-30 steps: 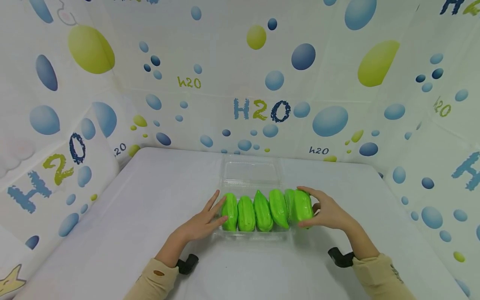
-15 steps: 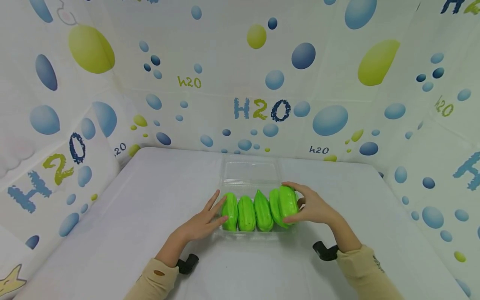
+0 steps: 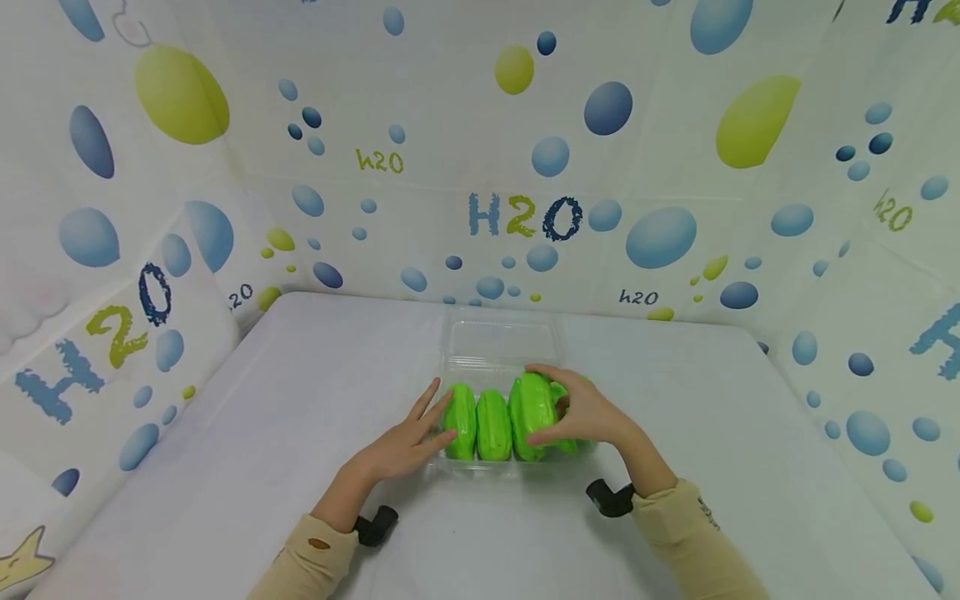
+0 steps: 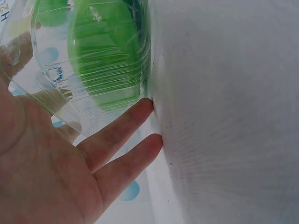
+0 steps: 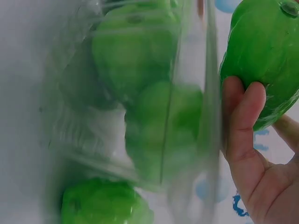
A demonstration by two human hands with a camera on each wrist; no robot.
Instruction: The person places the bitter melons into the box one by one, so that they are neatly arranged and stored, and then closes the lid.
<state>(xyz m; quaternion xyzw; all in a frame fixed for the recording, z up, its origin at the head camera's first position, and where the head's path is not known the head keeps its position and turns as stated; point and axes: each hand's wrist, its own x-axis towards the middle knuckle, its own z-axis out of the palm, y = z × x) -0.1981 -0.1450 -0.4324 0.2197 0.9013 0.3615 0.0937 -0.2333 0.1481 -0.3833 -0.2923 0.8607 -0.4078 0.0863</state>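
Note:
A clear plastic clamshell box (image 3: 480,468) holds a row of ridged green fruits (image 3: 492,425). My right hand (image 3: 581,408) grips one such fruit (image 3: 537,406) over the middle of the row, partly covering the fruits behind it. In the right wrist view its fingers lie against this fruit (image 5: 266,56), above the box's blurred wall. On the other side, my left hand (image 3: 405,442) rests at the box's left end with fingers spread and fairly straight. The left wrist view has two fingertips (image 4: 145,106) low beside the ribbed wall, near the tabletop; a green fruit (image 4: 105,51) shows through the plastic.
The box's clear lid (image 3: 504,342) lies folded back behind it. All stands on a white-covered table (image 3: 337,358), with a bubble-printed curtain (image 3: 435,108) around the back and sides. A black wrist camera (image 3: 609,498) sits below the right hand, another (image 3: 377,527) below the left.
My right hand has carried its green fruit leftward from the right end of the row to above the middle. The left hand has stayed in place.

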